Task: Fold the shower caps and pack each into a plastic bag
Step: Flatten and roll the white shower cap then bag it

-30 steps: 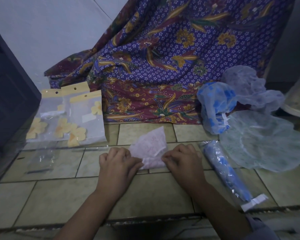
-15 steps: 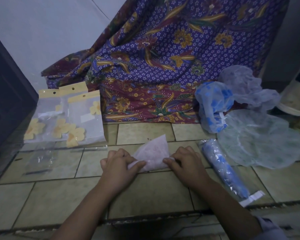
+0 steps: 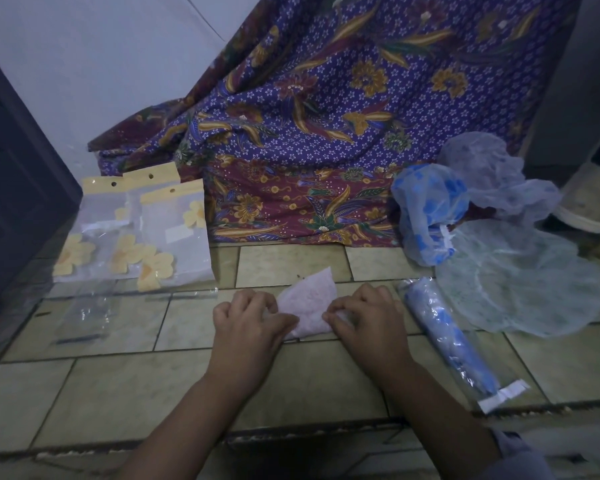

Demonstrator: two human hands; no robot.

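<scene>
A pink shower cap, folded to a narrow wedge, lies on the tiled floor between my hands. My left hand pinches its left edge with curled fingers. My right hand grips its right edge, fingers curled over the fold. Right of my right hand lies a blue shower cap rolled inside a clear plastic bag with a white flap. Loose caps sit further right: a blue-dotted one, a pale one and a flat green-tinted one.
Clear bags with yellow headers and yellow flowers lie at the left, with empty clear bags in front of them. A purple batik cloth hangs behind. A dark door stands at the left, and a floor step edge runs near me.
Both hands have drawn the cap's sides inward, so the pink cap looks narrower than a second ago. The hands stayed in about the same place.
</scene>
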